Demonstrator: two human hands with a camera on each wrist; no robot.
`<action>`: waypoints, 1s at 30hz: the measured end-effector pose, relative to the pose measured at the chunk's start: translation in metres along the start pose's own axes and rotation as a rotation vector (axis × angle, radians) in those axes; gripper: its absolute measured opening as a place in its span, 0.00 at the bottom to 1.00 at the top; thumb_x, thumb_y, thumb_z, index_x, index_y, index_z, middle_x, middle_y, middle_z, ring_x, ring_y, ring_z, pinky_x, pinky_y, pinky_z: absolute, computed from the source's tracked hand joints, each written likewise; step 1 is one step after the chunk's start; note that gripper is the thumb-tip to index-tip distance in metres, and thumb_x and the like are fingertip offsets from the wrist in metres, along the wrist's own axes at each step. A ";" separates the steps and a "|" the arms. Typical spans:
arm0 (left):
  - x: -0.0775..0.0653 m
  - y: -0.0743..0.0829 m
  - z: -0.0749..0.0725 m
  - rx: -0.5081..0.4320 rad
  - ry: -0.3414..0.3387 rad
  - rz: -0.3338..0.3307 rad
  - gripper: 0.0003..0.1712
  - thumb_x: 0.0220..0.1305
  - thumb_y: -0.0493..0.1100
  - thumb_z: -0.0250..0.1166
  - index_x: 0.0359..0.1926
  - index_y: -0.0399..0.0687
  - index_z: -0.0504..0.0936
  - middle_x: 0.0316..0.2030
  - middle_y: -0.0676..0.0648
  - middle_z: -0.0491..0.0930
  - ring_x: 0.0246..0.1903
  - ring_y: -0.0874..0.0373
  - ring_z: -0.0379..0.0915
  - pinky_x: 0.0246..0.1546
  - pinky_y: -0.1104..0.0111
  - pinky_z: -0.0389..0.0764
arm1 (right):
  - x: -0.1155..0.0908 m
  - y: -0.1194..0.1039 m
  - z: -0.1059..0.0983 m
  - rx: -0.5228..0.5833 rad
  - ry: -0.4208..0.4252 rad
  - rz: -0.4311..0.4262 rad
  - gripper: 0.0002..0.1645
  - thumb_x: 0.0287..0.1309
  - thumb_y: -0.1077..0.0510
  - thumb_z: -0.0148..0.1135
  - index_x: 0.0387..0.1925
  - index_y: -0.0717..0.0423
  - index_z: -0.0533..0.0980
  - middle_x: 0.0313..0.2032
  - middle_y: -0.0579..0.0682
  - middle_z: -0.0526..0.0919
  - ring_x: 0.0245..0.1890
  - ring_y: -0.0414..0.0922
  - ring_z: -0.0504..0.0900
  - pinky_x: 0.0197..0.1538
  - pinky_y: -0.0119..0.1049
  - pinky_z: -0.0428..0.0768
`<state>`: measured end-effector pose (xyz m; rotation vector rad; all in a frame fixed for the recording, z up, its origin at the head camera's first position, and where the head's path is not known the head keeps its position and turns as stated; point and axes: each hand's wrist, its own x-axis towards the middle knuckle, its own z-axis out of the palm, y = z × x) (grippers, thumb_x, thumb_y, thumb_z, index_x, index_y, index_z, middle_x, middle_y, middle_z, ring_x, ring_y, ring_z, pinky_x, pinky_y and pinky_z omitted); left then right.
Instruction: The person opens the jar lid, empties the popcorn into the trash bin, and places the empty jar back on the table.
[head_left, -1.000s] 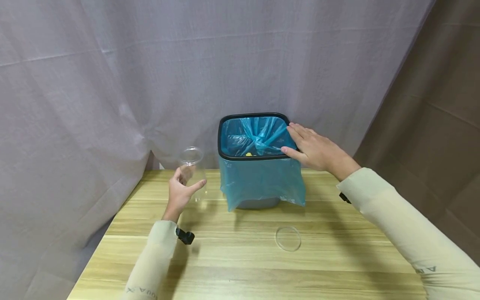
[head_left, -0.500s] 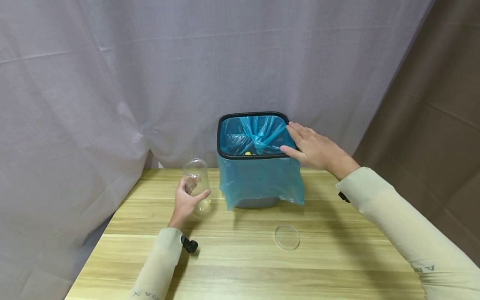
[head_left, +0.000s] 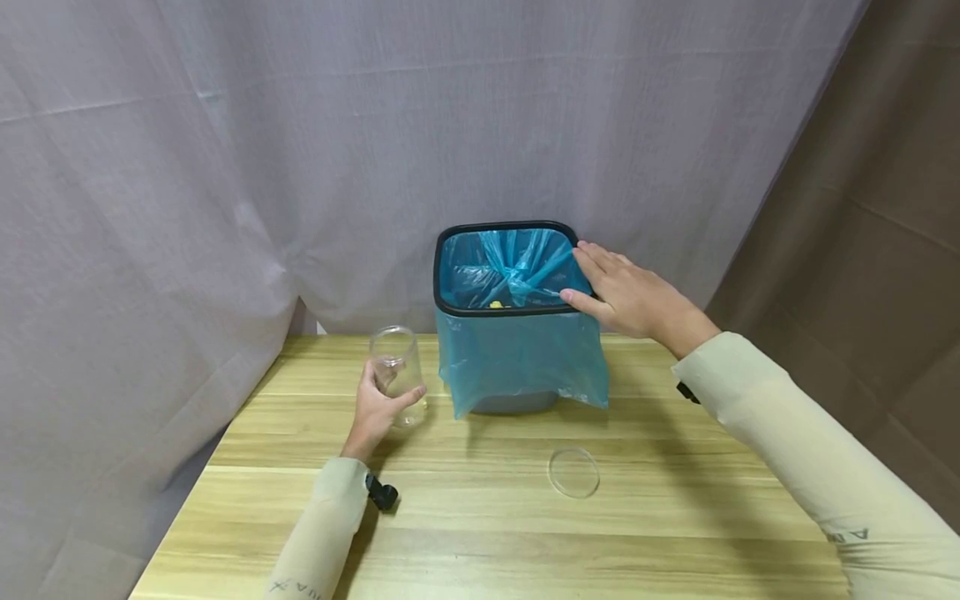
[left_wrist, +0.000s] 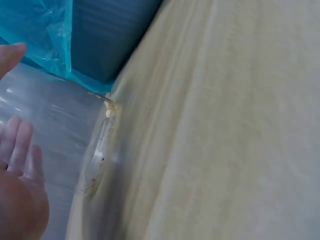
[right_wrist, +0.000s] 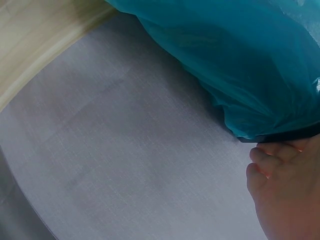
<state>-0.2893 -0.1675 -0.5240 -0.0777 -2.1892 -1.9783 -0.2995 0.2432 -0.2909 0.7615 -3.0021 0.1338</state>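
My left hand [head_left: 378,408] grips a tall clear plastic cup [head_left: 407,375] around its side, thumb toward the bin. The cup stands upright at the table surface, left of the bin. Yellowish crumbs [left_wrist: 109,109] cling around its base in the left wrist view. A grey bin [head_left: 517,403] with a black rim [head_left: 506,312] is lined with a blue plastic bag [head_left: 525,358], knotted inside. My right hand [head_left: 630,296] rests on the rim's right side, fingers straight. A clear round lid [head_left: 573,473] lies flat in front of the bin.
A small yellow bit [head_left: 496,305] shows inside the bin. The wooden table [head_left: 480,542] ends at a grey curtain [head_left: 337,167] behind, and a brown curtain [head_left: 862,250] hangs at the right.
My left hand has brought the cup down and slightly right, onto the table surface. The right hand stays on the bin's rim; the lid is unmoved.
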 end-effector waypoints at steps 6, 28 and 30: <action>-0.002 -0.003 -0.001 0.001 -0.024 0.005 0.53 0.48 0.37 0.85 0.72 0.48 0.65 0.68 0.35 0.75 0.71 0.31 0.69 0.74 0.40 0.71 | -0.002 0.001 0.000 0.004 -0.015 0.007 0.56 0.78 0.26 0.35 0.85 0.60 0.38 0.86 0.62 0.39 0.86 0.62 0.41 0.85 0.63 0.45; -0.027 0.022 -0.054 0.649 -0.214 0.073 0.68 0.60 0.65 0.74 0.86 0.51 0.42 0.82 0.35 0.54 0.80 0.34 0.52 0.74 0.29 0.60 | -0.039 0.011 0.011 0.166 0.094 0.107 0.54 0.77 0.26 0.40 0.86 0.52 0.39 0.86 0.57 0.41 0.86 0.61 0.43 0.84 0.66 0.45; -0.031 0.023 -0.060 0.758 -0.213 0.097 0.67 0.60 0.68 0.72 0.86 0.48 0.44 0.83 0.34 0.52 0.80 0.32 0.51 0.74 0.28 0.60 | -0.045 0.016 0.018 0.154 0.115 0.116 0.53 0.77 0.27 0.42 0.86 0.53 0.42 0.86 0.59 0.42 0.85 0.62 0.44 0.84 0.67 0.46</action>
